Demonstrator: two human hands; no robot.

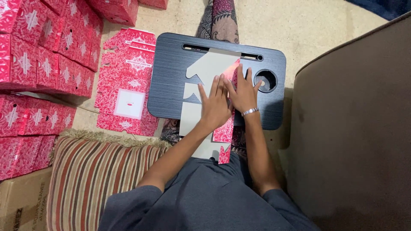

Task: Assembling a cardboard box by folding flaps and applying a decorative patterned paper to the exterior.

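Red card blank (pixel 204 81), centre frame, lay partly folded on tray (pixel 171 68); left hand (pixel 215 107) and right hand (pixel 242 94) pressed flat, fingers spread, grasping nothing; finished boxes (pixel 38 64) upper left; flat blanks (pixel 126 81) remained.

Hidden under your left hand (pixel 216 107) and right hand (pixel 243 94): the middle of the flat carton blank (pixel 205 70), including whatever fold lies beneath your fingers. Its near end drops behind your lap. Assembled red boxes (pixel 25 64), well left of your fingers, are cut by the frame edge; their print is too small to tell.
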